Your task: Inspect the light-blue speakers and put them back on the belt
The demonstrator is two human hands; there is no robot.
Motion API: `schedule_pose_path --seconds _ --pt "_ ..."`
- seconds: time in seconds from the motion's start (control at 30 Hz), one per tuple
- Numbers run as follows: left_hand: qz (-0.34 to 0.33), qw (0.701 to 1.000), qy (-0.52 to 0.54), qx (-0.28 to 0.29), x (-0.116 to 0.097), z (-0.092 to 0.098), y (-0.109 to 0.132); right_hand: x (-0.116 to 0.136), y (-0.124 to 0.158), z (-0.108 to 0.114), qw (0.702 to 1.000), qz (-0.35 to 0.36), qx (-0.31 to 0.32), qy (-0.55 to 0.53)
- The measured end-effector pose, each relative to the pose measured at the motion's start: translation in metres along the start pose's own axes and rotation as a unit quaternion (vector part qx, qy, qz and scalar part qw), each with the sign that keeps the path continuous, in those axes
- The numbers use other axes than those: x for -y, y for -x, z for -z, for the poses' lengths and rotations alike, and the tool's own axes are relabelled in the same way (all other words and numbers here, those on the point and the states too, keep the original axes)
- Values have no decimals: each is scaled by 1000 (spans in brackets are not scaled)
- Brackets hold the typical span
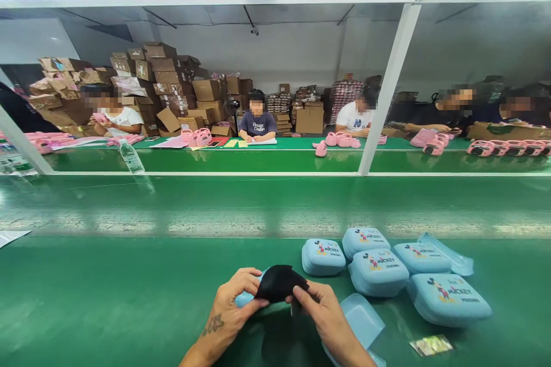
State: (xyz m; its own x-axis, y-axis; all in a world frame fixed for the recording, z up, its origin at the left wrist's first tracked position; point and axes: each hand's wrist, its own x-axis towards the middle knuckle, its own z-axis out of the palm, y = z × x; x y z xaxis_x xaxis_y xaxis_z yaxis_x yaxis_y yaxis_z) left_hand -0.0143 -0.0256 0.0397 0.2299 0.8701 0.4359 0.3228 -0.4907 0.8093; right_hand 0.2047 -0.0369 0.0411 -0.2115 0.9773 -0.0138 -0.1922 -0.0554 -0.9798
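Note:
My left hand [235,304] is closed around a light blue piece [244,298], mostly hidden by the fingers and by a black cloth-like sheet [278,284] bent over it. On the sheet's right edge, the thumb and fingers of my right hand [321,312] are pinched. Both hands are raised a little over the green table, and a dark shape, perhaps a shadow, shows beneath them. Right of my right hand stand several light blue boxes [379,272] with a printed cartoon mouse. Light blue plastic trays or lids [361,318] lie partly behind my right forearm.
Another blue tray-like piece [447,255] leans behind the boxes. A small printed packet [430,345] lies at the lower right. Across the green table [129,298] are a white frame post [391,63], a tilted water bottle [131,156], pink items [202,137] and several seated people.

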Motion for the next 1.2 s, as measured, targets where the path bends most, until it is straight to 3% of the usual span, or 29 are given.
schedule_pose_path --seconds 0.1,0.17,0.3,0.43,0.53,0.6,0.67,0.93,1.2 --pt "133 988 64 -47 3 3 -2 -1 -3 1 997 -37 -22 -69" --pt "166 981 68 -77 8 8 -4 0 -4 5 990 -53 -49 -122" --pt "148 981 9 -126 12 24 -9 6 -6 15 980 -57 -83 -169" --pt "82 983 -77 -147 5 35 -8 8 -5 20 975 -51 -107 -188" --pt "-33 983 -166 -66 -2 34 -6 5 -3 19 975 -48 -108 -190" --pt "-114 965 -237 11 -5 31 -6 4 -3 18 975 -47 -110 -187" --pt "-145 947 -281 64 -6 29 -5 4 -4 18 976 -47 -112 -181" --pt "-108 935 -311 134 -8 31 -3 4 -5 17 977 -42 -115 -175" --pt "-69 920 -330 201 -26 30 -4 9 -3 15 979 -53 -118 -159"
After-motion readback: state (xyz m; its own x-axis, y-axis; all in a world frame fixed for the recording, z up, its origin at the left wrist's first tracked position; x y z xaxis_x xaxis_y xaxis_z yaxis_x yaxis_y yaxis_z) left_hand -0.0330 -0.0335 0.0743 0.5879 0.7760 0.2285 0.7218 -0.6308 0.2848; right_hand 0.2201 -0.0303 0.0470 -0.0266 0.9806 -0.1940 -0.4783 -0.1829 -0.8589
